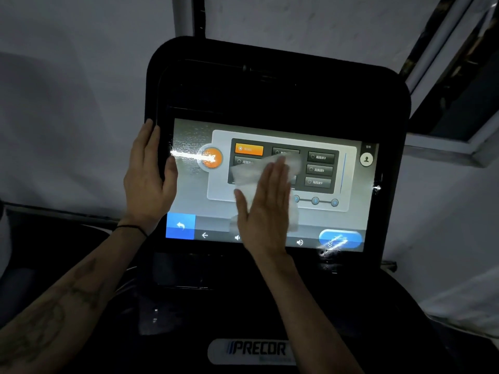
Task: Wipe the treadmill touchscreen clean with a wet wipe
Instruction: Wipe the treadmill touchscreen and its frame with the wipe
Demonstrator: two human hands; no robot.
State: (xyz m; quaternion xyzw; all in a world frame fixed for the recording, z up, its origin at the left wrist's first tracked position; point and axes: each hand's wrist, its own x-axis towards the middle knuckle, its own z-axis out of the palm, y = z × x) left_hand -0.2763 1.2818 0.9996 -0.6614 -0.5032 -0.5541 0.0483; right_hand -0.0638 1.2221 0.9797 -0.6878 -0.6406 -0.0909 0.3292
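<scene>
right hand (pixel 266 201): flat, fingers straight, pressing wet wipe (pixel 270 171) on touchscreen (pixel 351 211) centre | left hand (pixel 149 174): grips console's left edge, thumb on the glass | unwiped span likely toward right edge; right hand nearer

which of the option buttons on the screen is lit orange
The top-left option button in the dark panel on the touchscreen. It alone is orange; the others showing are dark grey, and the wet wipe under the right hand covers some.
</scene>
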